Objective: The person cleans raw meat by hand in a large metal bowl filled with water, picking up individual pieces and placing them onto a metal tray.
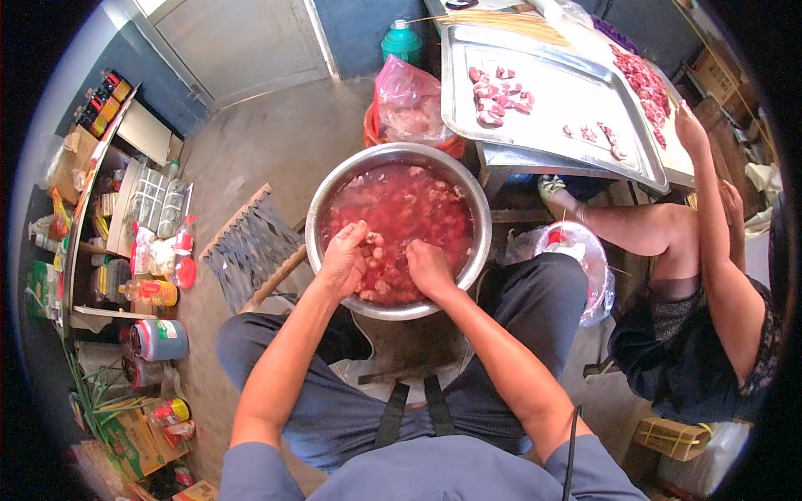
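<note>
A large steel basin (482, 244) of red, bloody water stands between my knees. Pieces of raw meat (407, 200) float and lie in the water. Over the left part of the basin, my left hand (348, 260) is turned partly palm up with a small pale piece of meat (371, 238) between thumb and fingers. My right hand (429, 268) is at the near right side of the basin, back upward. Its fingers are curled down at the water, so whatever may be in them is hidden.
A slatted folding stool (250, 250) stands left of the basin. Beyond it are an orange basket (369, 128) with bagged meat and a green flask (401, 44). On the right, a metal tray (539, 125) holds meat pieces; a seated person's arm (714, 194) reaches over the table.
</note>
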`<action>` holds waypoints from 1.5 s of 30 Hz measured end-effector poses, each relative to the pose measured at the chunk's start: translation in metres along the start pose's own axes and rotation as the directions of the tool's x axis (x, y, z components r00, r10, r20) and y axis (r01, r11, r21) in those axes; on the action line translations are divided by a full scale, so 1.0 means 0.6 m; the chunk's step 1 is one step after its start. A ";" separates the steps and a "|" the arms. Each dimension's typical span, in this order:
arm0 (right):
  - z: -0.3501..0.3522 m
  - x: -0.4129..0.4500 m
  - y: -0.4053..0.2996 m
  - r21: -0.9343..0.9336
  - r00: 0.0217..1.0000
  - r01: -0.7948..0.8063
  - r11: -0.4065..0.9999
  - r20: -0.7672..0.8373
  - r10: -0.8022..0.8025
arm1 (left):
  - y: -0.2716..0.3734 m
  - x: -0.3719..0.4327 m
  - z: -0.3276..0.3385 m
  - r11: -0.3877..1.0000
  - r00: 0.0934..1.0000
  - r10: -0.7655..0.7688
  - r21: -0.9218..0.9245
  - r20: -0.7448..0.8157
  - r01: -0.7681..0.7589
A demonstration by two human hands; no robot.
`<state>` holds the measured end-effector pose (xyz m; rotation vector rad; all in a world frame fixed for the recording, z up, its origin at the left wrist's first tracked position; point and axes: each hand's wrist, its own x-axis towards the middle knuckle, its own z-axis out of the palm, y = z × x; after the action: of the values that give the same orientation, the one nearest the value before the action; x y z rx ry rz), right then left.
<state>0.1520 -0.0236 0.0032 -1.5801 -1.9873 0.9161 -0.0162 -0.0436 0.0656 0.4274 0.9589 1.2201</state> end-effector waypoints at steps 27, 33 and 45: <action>0.001 0.009 -0.003 0.474 0.987 -0.036 0.880 0.155 -0.043 | -0.039 0.026 -0.052 0.775 0.985 0.120 0.632 -0.124 -0.015; -0.020 0.010 -0.023 0.764 0.974 -0.134 0.631 0.220 -0.059 | -0.032 0.009 -0.020 0.859 0.997 -0.077 0.507 -0.019 0.076; 0.028 0.000 -0.021 0.075 0.947 0.226 0.971 0.218 -0.238 | -0.002 0.009 -0.029 0.895 0.966 0.202 0.430 -0.158 -0.117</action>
<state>0.1318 -0.0290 0.0006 -1.2263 -2.2293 1.0786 -0.0290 -0.0423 0.0528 0.7461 1.3914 1.2195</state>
